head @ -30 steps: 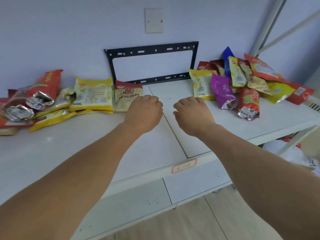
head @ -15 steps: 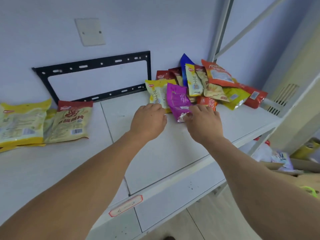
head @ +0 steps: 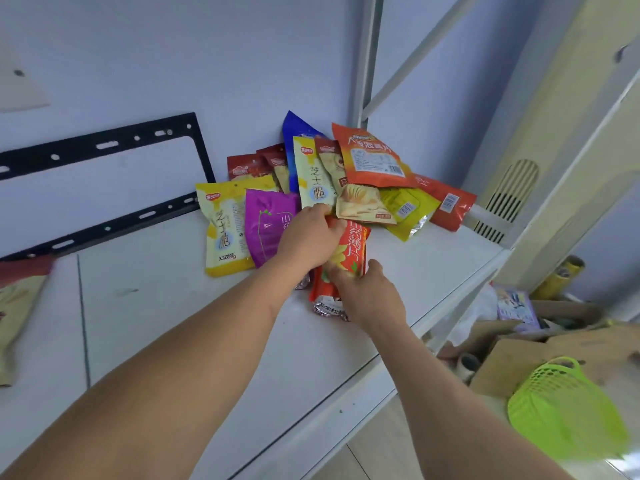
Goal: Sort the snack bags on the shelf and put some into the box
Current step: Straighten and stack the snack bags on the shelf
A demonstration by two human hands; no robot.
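A heap of snack bags lies in the right back corner of the white shelf (head: pixel 173 306). At its front a red-orange bag (head: pixel 353 247) is held by both hands: my left hand (head: pixel 308 237) grips its upper end, my right hand (head: pixel 367 296) grips its lower part. Left of it lie a purple bag (head: pixel 266 223) and a yellow bag (head: pixel 221 233). Behind are a yellow-white bag (head: pixel 313 178), an orange bag (head: pixel 374 157), a blue bag (head: pixel 294 126) and a red bag (head: pixel 446 202). A cardboard box (head: pixel 540 355) stands on the floor at the right, below the shelf.
A black metal bracket (head: pixel 104 147) leans on the wall at the back left. Another snack bag (head: pixel 17 306) lies at the left edge. A green plastic basket (head: pixel 561 407) sits low at the right. The shelf's upright post (head: pixel 363 57) rises behind the heap.
My view has swung right and closer to the heap. Both hands moved forward from the shelf's front onto the red-orange bag and took hold of it.
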